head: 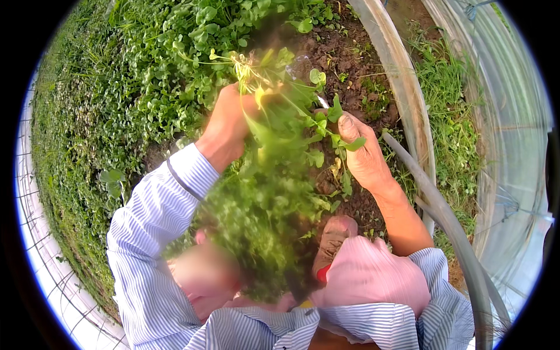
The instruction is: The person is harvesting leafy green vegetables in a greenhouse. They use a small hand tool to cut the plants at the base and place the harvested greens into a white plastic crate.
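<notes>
My left hand (228,120) grips a bunch of leafy green plants (280,127). The pale stem bases and fine roots (246,70) stick out past my fingers, and the leaves hang down blurred between my arms. My right hand (365,151) is closed, thumb on top, just right of the bunch. A shiny, blurred metal strip (323,102) shows beyond its fingers and looks like part of a bladed hand tool; its handle is hidden. Loose leafy stems (345,142) cross in front of the right thumb.
Dense low greens (166,78) cover the ground at left. Bare brown soil (323,52) shows ahead. At right stand a pale curved frame member (404,65), a grey pipe (431,188) and translucent plastic sheeting (516,144). A dirty shoe (334,240) rests on the soil below.
</notes>
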Demonstrator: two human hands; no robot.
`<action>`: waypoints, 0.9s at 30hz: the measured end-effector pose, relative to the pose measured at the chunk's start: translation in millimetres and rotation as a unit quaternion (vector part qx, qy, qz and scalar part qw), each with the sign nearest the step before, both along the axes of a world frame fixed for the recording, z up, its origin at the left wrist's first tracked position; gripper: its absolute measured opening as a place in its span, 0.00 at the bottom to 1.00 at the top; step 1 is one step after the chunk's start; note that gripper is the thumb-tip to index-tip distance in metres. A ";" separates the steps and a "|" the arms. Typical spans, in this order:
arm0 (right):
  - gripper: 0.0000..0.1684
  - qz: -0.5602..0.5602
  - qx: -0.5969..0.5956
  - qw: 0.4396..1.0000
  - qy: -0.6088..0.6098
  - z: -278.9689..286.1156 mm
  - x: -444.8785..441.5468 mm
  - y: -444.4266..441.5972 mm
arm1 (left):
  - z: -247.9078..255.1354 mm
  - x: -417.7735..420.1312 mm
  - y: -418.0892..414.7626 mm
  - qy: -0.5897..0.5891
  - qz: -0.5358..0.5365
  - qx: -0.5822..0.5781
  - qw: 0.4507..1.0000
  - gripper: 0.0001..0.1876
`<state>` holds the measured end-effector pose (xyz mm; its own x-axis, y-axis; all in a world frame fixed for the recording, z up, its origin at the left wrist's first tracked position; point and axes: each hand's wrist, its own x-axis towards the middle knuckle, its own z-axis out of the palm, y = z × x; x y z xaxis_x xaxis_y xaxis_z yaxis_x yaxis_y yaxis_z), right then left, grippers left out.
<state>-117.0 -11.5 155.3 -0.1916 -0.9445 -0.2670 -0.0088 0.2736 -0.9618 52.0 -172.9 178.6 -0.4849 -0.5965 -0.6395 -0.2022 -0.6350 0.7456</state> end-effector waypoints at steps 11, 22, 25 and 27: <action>0.36 0.020 -0.099 0.957 0.272 23.4 -4.6 -3.0 | -22.0 -10.0 43.7 0.008 0.047 -0.055 0.997 0.13; 0.60 0.122 0.021 0.990 0.069 7.8 9.1 4.5 | 5.6 -24.0 58.5 0.038 0.068 -0.052 0.996 0.17; 0.64 0.128 0.021 0.990 0.062 19.5 17.7 2.4 | -14.4 -15.3 60.1 0.025 0.037 -0.093 0.995 0.14; 0.63 0.129 0.044 0.990 -0.027 19.2 24.2 4.0 | -31.1 -4.1 59.5 -0.029 0.036 -0.082 0.996 0.14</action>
<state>-92.8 -7.5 174.5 0.0691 -0.9327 -0.3539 -0.0375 0.3520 -0.9352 47.9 -113.4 147.5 -0.4021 -0.7272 -0.5563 -0.2075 -0.5193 0.8290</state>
